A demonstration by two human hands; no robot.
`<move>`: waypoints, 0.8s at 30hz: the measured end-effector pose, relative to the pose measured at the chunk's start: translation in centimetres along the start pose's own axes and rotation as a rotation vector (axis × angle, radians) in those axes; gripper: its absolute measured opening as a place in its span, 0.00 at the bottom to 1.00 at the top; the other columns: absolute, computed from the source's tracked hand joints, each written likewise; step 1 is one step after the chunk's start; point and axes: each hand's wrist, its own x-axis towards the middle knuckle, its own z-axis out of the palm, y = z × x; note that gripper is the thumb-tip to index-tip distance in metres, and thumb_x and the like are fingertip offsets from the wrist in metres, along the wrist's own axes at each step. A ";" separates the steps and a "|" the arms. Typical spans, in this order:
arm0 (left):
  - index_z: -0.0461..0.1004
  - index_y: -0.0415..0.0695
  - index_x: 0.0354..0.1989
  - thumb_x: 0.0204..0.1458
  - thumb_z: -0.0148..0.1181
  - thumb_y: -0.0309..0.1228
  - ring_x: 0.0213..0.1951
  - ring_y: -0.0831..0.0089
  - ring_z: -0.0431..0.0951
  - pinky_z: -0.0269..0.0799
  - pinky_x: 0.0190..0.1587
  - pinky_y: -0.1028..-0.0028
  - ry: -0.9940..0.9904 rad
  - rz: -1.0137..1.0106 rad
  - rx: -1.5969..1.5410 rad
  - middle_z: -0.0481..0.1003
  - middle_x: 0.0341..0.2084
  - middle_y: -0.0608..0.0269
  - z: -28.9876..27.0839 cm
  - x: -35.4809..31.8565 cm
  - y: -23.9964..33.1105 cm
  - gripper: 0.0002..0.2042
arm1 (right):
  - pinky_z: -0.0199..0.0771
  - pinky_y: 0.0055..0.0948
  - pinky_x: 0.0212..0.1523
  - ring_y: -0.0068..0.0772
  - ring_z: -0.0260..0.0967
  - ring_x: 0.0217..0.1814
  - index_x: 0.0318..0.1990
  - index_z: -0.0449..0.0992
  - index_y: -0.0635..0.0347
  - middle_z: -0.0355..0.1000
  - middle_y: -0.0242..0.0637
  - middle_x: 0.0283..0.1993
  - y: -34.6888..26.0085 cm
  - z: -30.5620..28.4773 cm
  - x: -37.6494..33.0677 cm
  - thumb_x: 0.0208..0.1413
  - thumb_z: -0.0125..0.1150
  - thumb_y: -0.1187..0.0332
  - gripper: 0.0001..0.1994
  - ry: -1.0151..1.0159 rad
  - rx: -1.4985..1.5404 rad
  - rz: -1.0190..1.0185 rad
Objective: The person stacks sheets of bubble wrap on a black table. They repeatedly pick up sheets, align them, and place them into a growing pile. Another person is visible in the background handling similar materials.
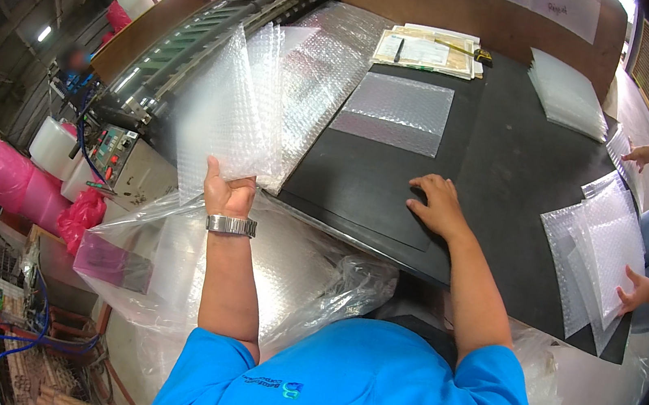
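Note:
My left hand (pixel 229 192), with a metal watch at the wrist, grips the near end of several clear bubble-wrap bags (pixel 226 112) fanned upright at the left of the table. Behind them lies a larger stack of bubble-wrap sheets (pixel 326 67). Over the black tabletop my right hand (pixel 436 204) hovers or rests, fingers apart and slightly bent, holding nothing. A single flat bubble-wrap bag (pixel 396 114) lies just beyond it.
Papers with a pen and tape measure (pixel 434 51) lie at the back. A stack of bubble-wrap bags (pixel 568 95) sits back right. At the right edge, another person's hands (pixel 636 293) handle bubble-wrap bags (pixel 593 246). A roller machine (pixel 224 34) borders the left; a plastic sack (pixel 283 267) hangs below.

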 end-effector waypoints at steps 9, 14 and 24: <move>0.57 0.39 0.54 0.58 0.39 0.41 0.51 0.59 0.66 0.66 0.51 0.60 -0.046 -0.062 -0.096 0.64 0.51 0.54 -0.4 0.5 -0.2 0.21 | 0.42 0.43 0.63 0.37 0.58 0.54 0.43 0.70 0.53 0.64 0.35 0.45 0.1 0.0 -0.1 0.44 0.58 0.63 0.16 -0.013 -0.004 -0.006; 0.58 0.38 0.53 0.58 0.40 0.41 0.51 0.59 0.67 0.66 0.52 0.60 -0.040 -0.083 -0.110 0.65 0.50 0.54 -0.1 -0.1 -0.1 0.21 | 0.42 0.44 0.63 0.37 0.58 0.54 0.43 0.70 0.54 0.65 0.35 0.44 0.1 0.2 -0.1 0.44 0.58 0.63 0.16 -0.009 -0.015 -0.008; 0.57 0.37 0.54 0.57 0.41 0.41 0.53 0.61 0.65 0.62 0.55 0.61 -0.155 -0.151 -0.137 0.64 0.52 0.54 -1.6 -0.3 -1.1 0.22 | 0.44 0.41 0.62 0.40 0.56 0.56 0.51 0.65 0.54 0.64 0.40 0.49 -0.2 0.0 -0.5 0.45 0.59 0.59 0.24 -0.014 0.314 0.120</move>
